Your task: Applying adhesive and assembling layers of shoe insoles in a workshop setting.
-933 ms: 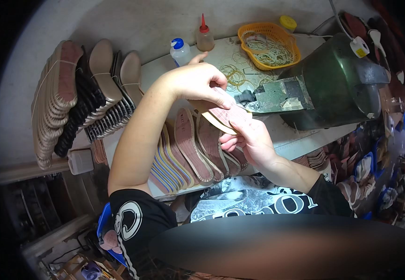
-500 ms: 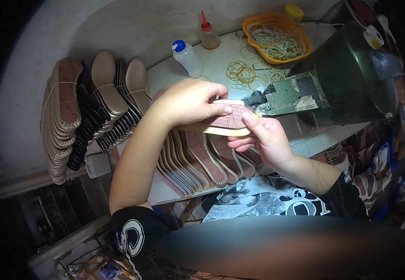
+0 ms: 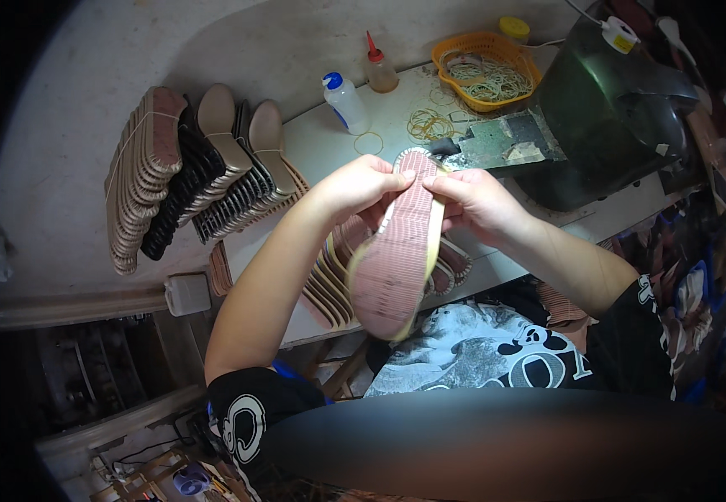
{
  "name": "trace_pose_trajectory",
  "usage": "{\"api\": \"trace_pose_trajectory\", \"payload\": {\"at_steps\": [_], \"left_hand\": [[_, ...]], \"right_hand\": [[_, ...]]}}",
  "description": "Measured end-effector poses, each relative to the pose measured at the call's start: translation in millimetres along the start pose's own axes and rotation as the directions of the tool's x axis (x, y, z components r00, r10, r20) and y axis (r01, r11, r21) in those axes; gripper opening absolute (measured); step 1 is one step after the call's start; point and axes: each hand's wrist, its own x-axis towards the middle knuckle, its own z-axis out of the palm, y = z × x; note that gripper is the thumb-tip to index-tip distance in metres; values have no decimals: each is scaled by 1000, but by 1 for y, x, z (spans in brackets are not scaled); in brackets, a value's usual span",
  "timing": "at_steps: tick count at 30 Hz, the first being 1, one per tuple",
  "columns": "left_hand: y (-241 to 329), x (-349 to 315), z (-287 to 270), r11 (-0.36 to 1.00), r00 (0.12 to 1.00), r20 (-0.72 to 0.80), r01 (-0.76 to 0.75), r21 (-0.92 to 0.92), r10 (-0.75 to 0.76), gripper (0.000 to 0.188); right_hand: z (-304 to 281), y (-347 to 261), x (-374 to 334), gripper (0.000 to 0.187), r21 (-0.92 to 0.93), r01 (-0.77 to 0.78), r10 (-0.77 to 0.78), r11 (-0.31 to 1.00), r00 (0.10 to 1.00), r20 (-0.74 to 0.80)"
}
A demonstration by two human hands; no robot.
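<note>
**A:** ok so what's in the hands here? looks like a shoe sole [image 3: 396, 251] to me, pinkish ribbed face with a pale yellow edge, held up right in the middle of the frame.

**B:** yep. Both hands pinch it at the top end. The left hand [image 3: 361, 186] comes in from the left with fingers curled tight over the tip, the right hand [image 3: 473, 199] sits just beside it, thumb and fingers closed on the same end. So neither is spread wide, both are gripping the sole. The rest of it hangs down toward the lower centre, over the person's lap.

**A:** and underneath?

**B:** a fanned row of soles [image 3: 333, 280] lying on the white table [image 3: 312, 142], partly hidden by the arms. At the left of the frame there are more stacks of soles [image 3: 183, 171], tan, pink and black, stood on edge.

**A:** what's the stuff up top?

**B:** upper centre has a white bottle with a blue cap [image 3: 346, 102] and a small brown bottle with a red nozzle [image 3: 379, 69]. To the right of those is an orange basket [image 3: 451, 52] full of rubber bands, with loose rubber bands [image 3: 430, 125] on the table near it. Upper right is a big dark green machine [image 3: 614, 100].
</note>
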Motion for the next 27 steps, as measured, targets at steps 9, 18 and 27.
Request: {"api": "trace_pose_trajectory", "payload": {"at_steps": [9,18,27], "left_hand": [[2,3,2,998,999,-31,-14,-66,12,41],[9,21,-25,906,928,-300,-81,416,221,57],[-18,10,-9,934,935,-122,-344,-95,332,57]], "right_hand": [[-10,24,-64,29,-172,-162,188,972,971,145],[3,28,-41,29,79,33,-30,996,999,-36],[3,25,5,31,231,93,-99,969,995,14]]}}
